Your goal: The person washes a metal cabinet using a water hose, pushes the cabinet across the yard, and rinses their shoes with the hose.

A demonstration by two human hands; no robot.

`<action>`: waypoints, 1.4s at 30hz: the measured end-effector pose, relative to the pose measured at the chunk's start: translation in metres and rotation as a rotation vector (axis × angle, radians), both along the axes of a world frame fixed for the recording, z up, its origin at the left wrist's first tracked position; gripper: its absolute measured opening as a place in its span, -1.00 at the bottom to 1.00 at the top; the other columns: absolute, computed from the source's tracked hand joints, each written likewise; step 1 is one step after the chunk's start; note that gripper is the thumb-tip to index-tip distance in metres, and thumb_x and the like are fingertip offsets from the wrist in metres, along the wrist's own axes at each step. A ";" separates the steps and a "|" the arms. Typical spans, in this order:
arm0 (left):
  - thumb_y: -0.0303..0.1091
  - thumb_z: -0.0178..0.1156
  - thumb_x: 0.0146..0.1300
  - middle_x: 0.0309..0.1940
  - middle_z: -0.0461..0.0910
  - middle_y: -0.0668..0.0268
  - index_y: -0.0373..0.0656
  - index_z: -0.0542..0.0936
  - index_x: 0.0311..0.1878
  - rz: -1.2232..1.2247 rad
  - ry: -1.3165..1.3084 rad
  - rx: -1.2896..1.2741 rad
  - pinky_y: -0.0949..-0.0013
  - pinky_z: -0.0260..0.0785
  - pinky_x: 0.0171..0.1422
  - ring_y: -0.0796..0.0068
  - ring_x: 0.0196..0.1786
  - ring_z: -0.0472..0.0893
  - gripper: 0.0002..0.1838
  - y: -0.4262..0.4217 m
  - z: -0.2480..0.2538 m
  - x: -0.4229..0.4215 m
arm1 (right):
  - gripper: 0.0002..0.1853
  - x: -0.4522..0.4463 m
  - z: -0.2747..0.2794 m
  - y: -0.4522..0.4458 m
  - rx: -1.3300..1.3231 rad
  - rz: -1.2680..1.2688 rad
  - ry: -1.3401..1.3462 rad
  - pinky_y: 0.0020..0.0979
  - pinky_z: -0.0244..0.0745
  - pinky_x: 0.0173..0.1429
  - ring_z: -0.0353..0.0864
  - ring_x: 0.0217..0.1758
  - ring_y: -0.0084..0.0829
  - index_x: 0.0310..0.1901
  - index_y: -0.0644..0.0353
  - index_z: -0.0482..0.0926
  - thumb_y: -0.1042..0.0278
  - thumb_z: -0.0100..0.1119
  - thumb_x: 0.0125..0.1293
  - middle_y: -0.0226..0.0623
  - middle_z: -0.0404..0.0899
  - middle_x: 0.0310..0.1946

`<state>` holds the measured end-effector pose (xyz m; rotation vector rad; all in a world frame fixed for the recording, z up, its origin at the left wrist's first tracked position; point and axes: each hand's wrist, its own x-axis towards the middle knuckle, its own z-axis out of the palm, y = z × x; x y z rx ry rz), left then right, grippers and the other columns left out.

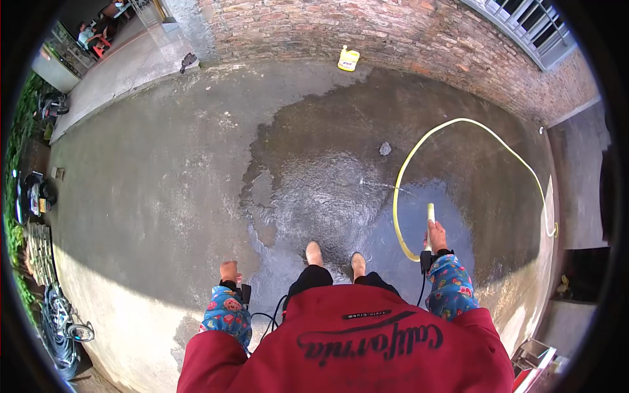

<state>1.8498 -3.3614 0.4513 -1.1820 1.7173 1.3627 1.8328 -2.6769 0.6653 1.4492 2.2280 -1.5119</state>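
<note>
My right hand [437,236] is wrapped round the end of a pale yellow hose [430,213], which points forward. A thin jet of water leaves it toward the upper left and lands on the wet concrete floor [321,190]. From this hand the hose loops out over the ground to the right. My left hand [229,270] hangs at my left side above the floor, fingers loosely curled, with nothing seen in it. Both forearms wear blue flowered sleeve covers, with a dark strap and cable at each wrist.
A yellow jug [348,59] stands by the brick wall [288,29]. A grey lump [384,149] lies on the wet floor. Motorbikes [39,194], stacked slats and a bicycle [65,321] line the left edge. A person sits on a red chair [99,49] in the doorway, upper left.
</note>
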 end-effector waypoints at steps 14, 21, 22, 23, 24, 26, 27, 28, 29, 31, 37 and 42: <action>-0.19 0.14 0.08 -0.44 0.58 0.16 -0.18 0.53 -0.16 0.176 0.075 0.041 0.27 0.46 -0.62 0.26 -0.56 0.61 -0.68 0.089 0.052 0.127 | -0.77 0.016 -0.030 -0.110 0.018 0.767 -0.131 -0.40 0.32 -0.66 0.38 -0.71 -0.51 -0.24 0.22 0.51 0.22 0.10 0.22 -0.40 0.39 -0.69; -0.18 0.09 0.13 -0.47 0.57 0.16 -0.17 0.52 -0.19 0.028 0.120 0.069 0.28 0.46 -0.62 0.28 -0.54 0.62 -0.71 0.100 0.091 0.193 | -0.85 0.074 -0.061 -0.106 -0.041 0.758 -0.001 -0.40 0.34 -0.68 0.39 -0.72 -0.50 -0.20 0.15 0.46 0.29 0.05 0.27 -0.38 0.39 -0.67; -0.18 0.09 0.13 -0.47 0.56 0.16 -0.17 0.52 -0.20 0.037 0.128 0.062 0.27 0.46 -0.62 0.27 -0.54 0.63 -0.72 0.090 0.092 0.192 | -0.86 0.077 -0.083 -0.102 -0.003 0.800 0.059 -0.39 0.33 -0.67 0.39 -0.71 -0.51 -0.26 0.17 0.44 0.30 0.06 0.26 -0.39 0.38 -0.68; -0.18 0.09 0.13 -0.48 0.56 0.16 -0.17 0.52 -0.20 0.045 0.135 0.055 0.27 0.47 -0.62 0.27 -0.53 0.63 -0.72 0.082 0.090 0.194 | -0.85 0.081 -0.088 -0.104 -0.025 0.785 0.066 -0.39 0.34 -0.66 0.40 -0.70 -0.51 -0.25 0.18 0.45 0.30 0.07 0.24 -0.38 0.39 -0.67; -0.18 0.09 0.13 -0.48 0.56 0.16 -0.17 0.52 -0.20 0.048 0.127 0.051 0.27 0.47 -0.62 0.27 -0.53 0.63 -0.72 0.080 0.090 0.205 | -0.84 0.085 -0.091 -0.107 -0.046 0.776 0.068 -0.39 0.35 -0.66 0.40 -0.69 -0.51 -0.24 0.18 0.47 0.30 0.08 0.23 -0.38 0.40 -0.67; -0.18 0.09 0.13 -0.50 0.55 0.16 -0.16 0.52 -0.20 0.099 0.167 0.071 0.26 0.47 -0.61 0.26 -0.54 0.63 -0.73 0.072 0.091 0.223 | -0.78 0.097 -0.100 -0.104 0.087 0.895 0.039 -0.40 0.40 -0.59 0.47 -0.63 -0.51 -0.23 0.20 0.53 0.26 0.13 0.16 -0.37 0.46 -0.62; -0.22 0.12 0.12 -0.54 0.44 0.27 -0.09 0.44 -0.32 0.159 0.167 0.111 0.24 0.47 -0.65 0.27 -0.62 0.58 -0.83 0.065 0.093 0.236 | -0.76 0.102 -0.118 -0.101 0.229 0.996 0.054 -0.40 0.41 -0.55 0.48 -0.61 -0.51 -0.22 0.20 0.54 0.24 0.15 0.15 -0.36 0.48 -0.61; -0.22 0.12 0.12 -0.54 0.44 0.27 -0.09 0.44 -0.32 0.162 0.159 0.107 0.24 0.47 -0.65 0.27 -0.62 0.58 -0.83 0.053 0.093 0.247 | -0.75 0.106 -0.133 -0.105 0.372 1.096 0.070 -0.40 0.42 -0.52 0.49 -0.59 -0.52 -0.21 0.19 0.55 0.22 0.16 0.13 -0.35 0.49 -0.59; -0.23 0.12 0.12 -0.48 0.45 0.24 -0.09 0.42 -0.28 0.209 0.110 0.153 0.21 0.46 -0.65 0.23 -0.62 0.58 -0.82 0.044 0.088 0.256 | -0.75 0.108 -0.131 -0.110 0.376 1.096 0.062 -0.40 0.42 -0.52 0.49 -0.59 -0.52 -0.21 0.19 0.55 0.22 0.16 0.13 -0.35 0.49 -0.59; -0.24 0.12 0.12 -0.34 0.46 0.17 -0.12 0.38 -0.11 0.277 0.029 0.220 0.14 0.45 -0.65 0.15 -0.59 0.59 -0.70 0.024 0.067 0.272 | -0.72 0.111 -0.125 -0.123 0.444 1.187 -0.114 -0.39 0.43 -0.48 0.52 -0.56 -0.50 -0.18 0.14 0.56 0.18 0.17 0.13 -0.33 0.53 -0.55; -0.24 0.12 0.11 -0.41 0.49 0.24 -0.20 0.49 -0.14 0.269 -0.028 0.183 0.27 0.47 -0.58 0.28 -0.53 0.61 -0.70 -0.031 0.075 0.272 | -0.74 0.093 -0.109 -0.179 0.231 1.017 -0.300 -0.40 0.41 -0.60 0.49 -0.64 -0.48 -0.15 0.09 0.53 0.20 0.15 0.15 -0.33 0.49 -0.57; -0.20 0.10 0.18 -0.34 0.49 0.23 -0.15 0.42 -0.02 0.353 0.076 0.164 0.42 0.42 -0.53 0.38 -0.51 0.59 -0.66 -0.075 0.074 0.273 | -0.66 0.054 -0.183 -0.238 0.310 1.202 -0.236 -0.18 0.40 -0.12 0.53 -0.15 -0.06 -0.11 0.03 0.54 0.09 0.08 0.10 -0.08 0.56 -0.28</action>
